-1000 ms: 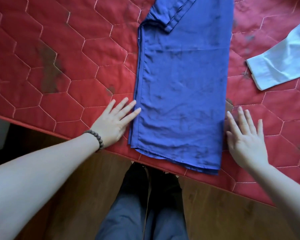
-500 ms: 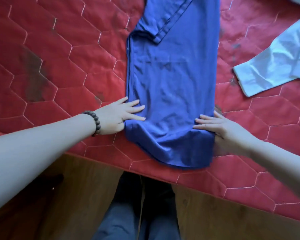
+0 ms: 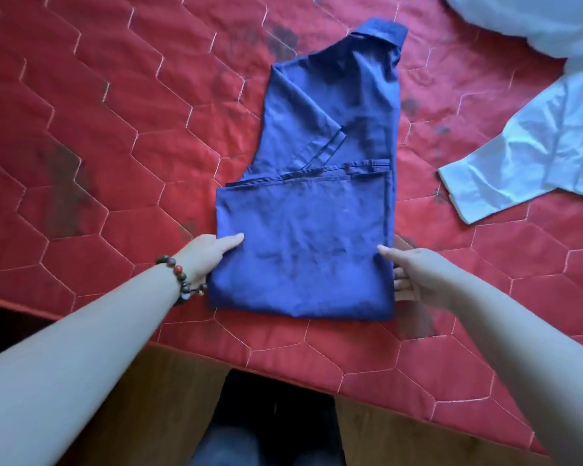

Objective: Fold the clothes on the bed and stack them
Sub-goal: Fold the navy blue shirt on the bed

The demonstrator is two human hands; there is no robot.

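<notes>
There, both hands pinched the dark blue cotton shirt (image 3: 303,250) near the bed's (image 3: 81,163) front edge: left hand (image 3: 209,255) and right hand (image 3: 414,274) each in a closed grip, thumb on top, at its side edges.

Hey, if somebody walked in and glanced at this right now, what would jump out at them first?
The blue shirt in the middle of the red quilt, its lower part folded up over itself and its collar pointing away. The left hand and right hand grip the folded end at either side, thumbs on top. A pale blue garment lies crumpled at the right edge.
</notes>
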